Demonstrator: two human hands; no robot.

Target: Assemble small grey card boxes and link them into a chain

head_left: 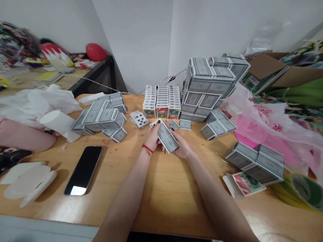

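Observation:
Over the middle of the wooden table, my left hand and my right hand are closed on playing cards with grey patterned backs. The thumbs lie along the cards' edges; most other fingers are hidden beneath. A face-up card corner peeks out beside the left thumb. Just beyond are a face-down card and another small grey-backed piece. Several face-up cards lie to the left. Behind them stand three rows of boxed card decks.
A tall stack of grey card blocks rises at the back right, with a smaller pile at left. More blocks rest on the right by an open card box. A phone lies front left; pink plastic covers the right.

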